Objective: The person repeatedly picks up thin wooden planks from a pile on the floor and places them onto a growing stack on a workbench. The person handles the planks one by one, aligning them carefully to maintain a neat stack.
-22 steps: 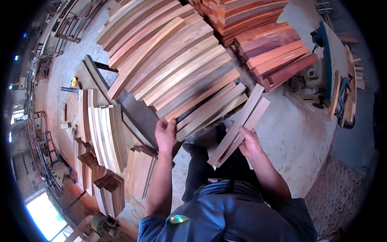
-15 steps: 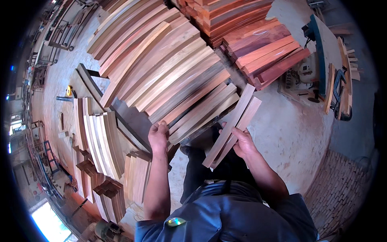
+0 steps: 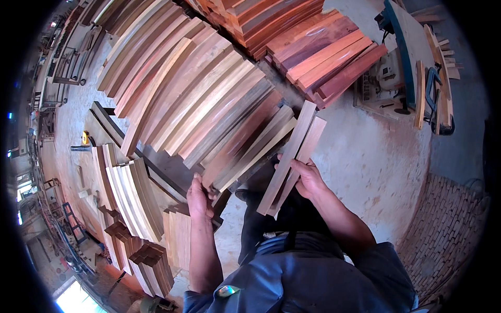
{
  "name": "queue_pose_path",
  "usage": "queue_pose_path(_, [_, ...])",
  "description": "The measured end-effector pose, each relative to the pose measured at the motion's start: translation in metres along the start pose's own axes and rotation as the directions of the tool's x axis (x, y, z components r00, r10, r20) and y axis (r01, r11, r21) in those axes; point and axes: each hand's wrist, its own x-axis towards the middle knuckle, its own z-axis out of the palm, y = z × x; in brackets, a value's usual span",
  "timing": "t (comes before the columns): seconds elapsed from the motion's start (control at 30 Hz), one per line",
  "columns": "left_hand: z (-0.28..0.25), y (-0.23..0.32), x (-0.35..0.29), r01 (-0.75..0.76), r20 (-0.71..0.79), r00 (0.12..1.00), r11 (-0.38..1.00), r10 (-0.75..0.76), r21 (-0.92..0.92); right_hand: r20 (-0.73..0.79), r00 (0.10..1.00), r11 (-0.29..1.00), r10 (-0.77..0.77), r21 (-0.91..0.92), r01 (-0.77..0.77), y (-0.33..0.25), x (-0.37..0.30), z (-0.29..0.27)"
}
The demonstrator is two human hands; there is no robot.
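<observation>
In my right hand are two narrow wooden strips, gripped side by side with a thin gap between them; they slant up and to the right. My left hand is at the near end of a reddish-brown wooden strip, thumb on one side and curled fingers on the other, partly hidden. That strip lies at the near side of a wide layer of curved wooden pieces. Beside it rest paler strips, closest to my body.
Reddish planks are piled beyond, at upper right. On the left, pale curved pieces stand near a board with a yellow tape measure. A blue-edged machine table with a clamp is at far right. Small blocks cover the lower right.
The strip at my left hand has turned, now showing a broad reddish-brown face. My left hand's grip has shifted to the strip's end. The right hand still holds both strips. The view has shifted slightly.
</observation>
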Motion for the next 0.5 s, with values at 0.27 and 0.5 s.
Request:
queue_pose_path(0.27, [-0.018, -0.011, 0.000, 0.232, 0.183, 0.954, 0.972, -0.237, 0.046, -0.043, 0.999, 0.999, -0.023, 0.041, 0.025, 0.007, 0.009, 0.010])
queue_pose_path(0.5, [-0.009, -0.021, -0.017, 0.264, 0.225, 0.936, 0.962, -0.272, 0.067, -0.011, 1.000, 0.998, -0.029, 0.060, 0.029, 0.011, 0.016, 0.008])
